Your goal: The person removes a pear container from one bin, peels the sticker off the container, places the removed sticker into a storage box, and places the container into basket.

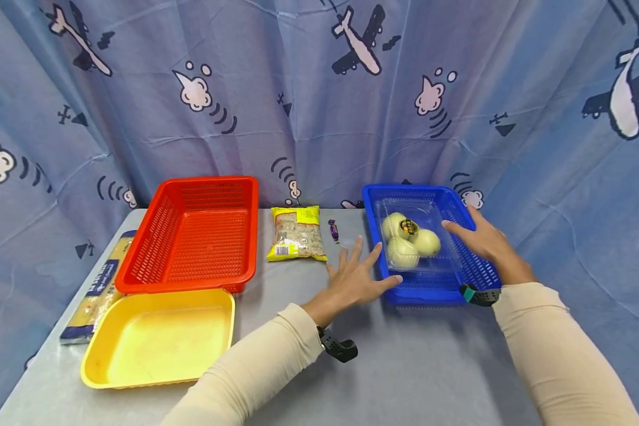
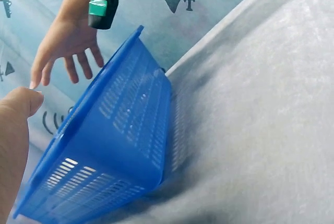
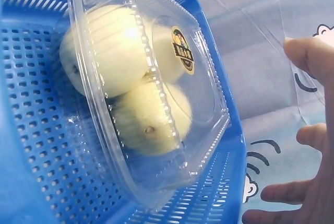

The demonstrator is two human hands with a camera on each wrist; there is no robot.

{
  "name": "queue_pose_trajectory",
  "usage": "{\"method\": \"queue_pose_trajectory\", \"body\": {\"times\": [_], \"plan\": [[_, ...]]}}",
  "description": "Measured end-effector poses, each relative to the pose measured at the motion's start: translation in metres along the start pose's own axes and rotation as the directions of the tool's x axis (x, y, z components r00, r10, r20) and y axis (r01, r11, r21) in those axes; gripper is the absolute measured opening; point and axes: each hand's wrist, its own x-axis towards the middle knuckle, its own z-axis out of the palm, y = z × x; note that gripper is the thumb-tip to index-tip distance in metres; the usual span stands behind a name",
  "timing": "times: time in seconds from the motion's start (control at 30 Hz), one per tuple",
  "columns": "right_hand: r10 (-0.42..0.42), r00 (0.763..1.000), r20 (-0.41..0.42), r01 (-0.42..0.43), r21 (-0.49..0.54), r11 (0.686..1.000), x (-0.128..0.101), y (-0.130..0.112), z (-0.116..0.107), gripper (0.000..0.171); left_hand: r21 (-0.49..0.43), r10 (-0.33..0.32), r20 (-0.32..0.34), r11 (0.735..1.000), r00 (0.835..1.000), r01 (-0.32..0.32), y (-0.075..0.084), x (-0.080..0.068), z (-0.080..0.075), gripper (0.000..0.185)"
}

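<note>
In the head view a clear plastic box (image 1: 442, 254) holding three pale yellow-green round fruits (image 1: 403, 253) lies inside the blue basket (image 1: 426, 297). A black and gold label marks its lid. My left hand (image 1: 354, 278) is spread with straight fingers over the basket's left side, holding nothing. At the basket's right rim my right hand (image 1: 484, 239) hovers with thumb and fingers apart, also holding nothing. The right wrist view has the box (image 3: 156, 182) tilted in the basket, with my right hand's fingers (image 3: 287, 191) outside the rim.
A yellow bag of food (image 1: 298, 234) and a small purple wrapped candy (image 1: 333, 231) lie left of the blue basket. Farther left are a red basket (image 1: 207, 245), a yellow tray (image 1: 165, 337) and a long flat packet (image 1: 101, 290). A patterned curtain (image 1: 309, 118) hangs behind the table.
</note>
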Motion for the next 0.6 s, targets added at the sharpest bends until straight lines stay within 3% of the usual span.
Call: {"method": "queue_pose_trajectory", "body": {"times": [0.6], "plan": [[0.004, 0.998, 0.063, -0.005, 0.024, 1.000, 0.018, -0.004, 0.021, 0.106, -0.011, 0.020, 0.058, 1.000, 0.998, -0.019, 0.001, 0.001, 0.017, 0.085]]}}
